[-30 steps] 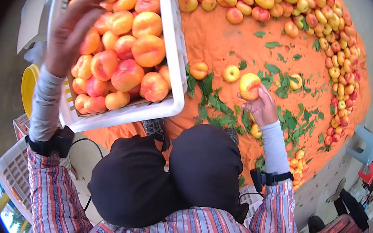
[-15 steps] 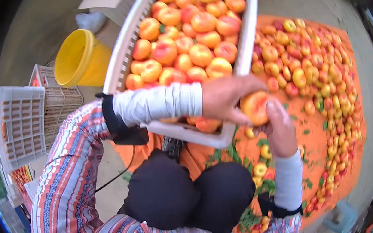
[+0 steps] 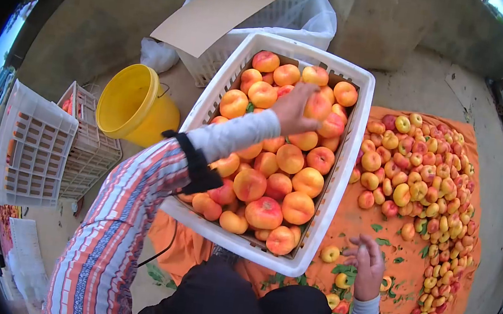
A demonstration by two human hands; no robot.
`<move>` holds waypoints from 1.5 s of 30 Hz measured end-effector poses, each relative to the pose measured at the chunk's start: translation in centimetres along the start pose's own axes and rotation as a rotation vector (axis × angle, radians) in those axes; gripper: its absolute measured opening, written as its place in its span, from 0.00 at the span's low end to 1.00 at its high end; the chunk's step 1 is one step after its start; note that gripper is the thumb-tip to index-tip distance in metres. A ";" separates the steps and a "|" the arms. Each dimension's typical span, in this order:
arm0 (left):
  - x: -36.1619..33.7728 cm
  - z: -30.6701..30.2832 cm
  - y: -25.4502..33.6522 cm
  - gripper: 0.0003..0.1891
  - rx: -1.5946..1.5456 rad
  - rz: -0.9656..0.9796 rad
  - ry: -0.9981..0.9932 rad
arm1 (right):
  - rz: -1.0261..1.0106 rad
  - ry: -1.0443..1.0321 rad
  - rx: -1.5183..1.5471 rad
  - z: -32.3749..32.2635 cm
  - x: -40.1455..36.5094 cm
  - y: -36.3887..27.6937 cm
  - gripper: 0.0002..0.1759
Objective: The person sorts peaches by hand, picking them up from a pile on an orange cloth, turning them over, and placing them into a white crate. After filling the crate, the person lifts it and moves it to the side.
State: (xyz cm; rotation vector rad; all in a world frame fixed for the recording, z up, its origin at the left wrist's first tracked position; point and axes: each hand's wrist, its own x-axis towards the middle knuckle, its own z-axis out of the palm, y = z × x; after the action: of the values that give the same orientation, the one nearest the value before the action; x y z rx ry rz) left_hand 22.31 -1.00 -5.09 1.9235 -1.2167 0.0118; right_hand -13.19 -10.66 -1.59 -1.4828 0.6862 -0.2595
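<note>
A white plastic crate (image 3: 334, 211) full of orange-red flat peaches stands in front of my knees. My left hand (image 3: 295, 109) reaches over the crate's upper part, its fingers closed round a peach (image 3: 318, 106) just above the others. To the right of the crate's lower corner, my right hand (image 3: 368, 268) is raised over the orange cloth (image 3: 350, 225), fingers apart and slightly curled, holding nothing. Below it, a few loose peaches (image 3: 330, 254) and green leaves lie on the cloth.
A large pile of peaches (image 3: 412, 177) covers the cloth's right side. A yellow bucket (image 3: 138, 105) and stacked crates (image 3: 39, 146) stand at left. Behind the full crate, cardboard (image 3: 218, 15) rests on another white crate (image 3: 316, 14) lined with plastic.
Both hands were together around one peach; now they are apart. My left hand has moved over the crate with a peach, and my right hand has let go. The view has shifted, showing more behind the crate.
</note>
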 end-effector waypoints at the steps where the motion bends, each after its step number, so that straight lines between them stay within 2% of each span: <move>1: 1.5 0.5 -1.0 0.37 0.000 -0.002 0.043 | 0.010 0.020 -0.026 -0.5 -0.3 0.9 0.18; 7: 4.1 2.3 -5.7 0.28 0.383 0.029 -0.101 | 0.085 0.129 -0.118 -4.5 -3.3 6.7 0.18; 11: 4.1 1.8 -4.9 0.26 0.265 -0.173 -0.125 | 0.197 0.209 -0.045 -7.0 -5.7 10.4 0.17; 13: 4.9 2.7 -5.9 0.20 0.295 -0.124 -0.042 | 0.239 0.220 -0.037 -7.8 -6.8 12.4 0.17; 16: 5.5 3.0 -6.9 0.18 0.279 -0.198 -0.134 | 0.334 0.268 -0.073 -9.4 -8.7 16.4 0.19; 17: 5.7 3.2 -7.7 0.17 0.311 -0.204 -0.184 | 0.328 0.271 -0.184 -10.7 -9.4 18.8 0.19; 18: 5.8 3.9 -7.8 0.16 0.321 -0.186 -0.214 | 0.324 0.315 -0.217 -11.7 -10.1 21.4 0.17; 19: 5.8 4.1 -7.9 0.15 0.307 -0.142 -0.208 | 0.295 0.355 -0.355 -11.0 -10.4 19.4 0.18; 20: 6.0 4.2 -7.5 0.15 0.276 -0.099 -0.191 | 0.300 0.382 -0.355 -13.1 -11.8 23.7 0.18; 21: 6.1 4.5 -7.0 0.14 0.236 -0.060 -0.173 | 0.423 0.424 -0.256 -13.1 -12.7 22.2 0.17; 22: 6.0 4.8 -6.0 0.13 0.190 -0.015 -0.158 | 0.404 0.435 -0.269 -14.8 -14.2 24.1 0.17; 23: 5.1 3.9 0.8 0.14 0.292 0.126 -0.209 | 0.468 0.533 -0.212 -14.7 -15.1 23.1 0.18; 24: 5.3 4.7 0.1 0.08 0.105 0.250 -0.209 | 0.481 0.596 -0.208 -15.5 -16.5 23.8 0.18; 26: 8.7 3.5 -11.8 0.20 0.203 -0.113 -0.384 | 0.514 0.671 -0.244 -16.8 -18.4 25.8 0.18; 28: 9.5 3.0 -14.1 0.22 0.081 -0.232 -0.380 | 0.575 0.707 -0.318 -17.8 -20.5 27.5 0.17; 30: 10.2 3.2 -15.1 0.22 0.029 -0.235 -0.367 | 0.471 0.683 -0.608 -17.3 -22.3 30.3 0.15; 31: 10.2 2.7 -13.7 0.22 0.111 -0.179 -0.358 | 0.405 0.666 -0.753 -17.1 -22.3 30.6 0.14; 35: 7.6 -2.1 -7.8 0.21 0.461 0.036 -0.318 | 0.145 0.660 -0.950 -14.3 -18.9 28.7 0.13; 36: 6.5 -2.7 -7.2 0.21 0.368 0.023 -0.297 | 0.161 0.599 -1.008 -14.6 -18.3 29.9 0.22; 39: 3.4 -5.0 -5.4 0.20 0.149 -0.029 -0.251 | 0.458 0.437 -1.198 -14.0 -16.5 30.5 0.31; 40: 2.4 -5.8 -4.1 0.19 0.115 -0.056 -0.258 | 0.637 0.398 -1.093 -14.0 -15.8 30.0 0.38; 43: -1.1 -8.3 -2.9 0.19 -0.013 -0.135 -0.227 | 0.758 0.282 -1.164 -14.4 -14.7 28.7 0.39; 45: -3.2 -9.5 -2.5 0.18 -0.019 -0.172 -0.183 | 0.529 0.542 -0.625 -15.9 -15.8 31.8 0.36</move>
State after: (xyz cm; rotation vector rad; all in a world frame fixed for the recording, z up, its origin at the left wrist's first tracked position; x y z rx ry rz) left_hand 26.28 7.98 -1.89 2.0418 -1.1593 -0.2702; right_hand -42.45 -11.61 -27.18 -1.7556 1.6784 -0.0261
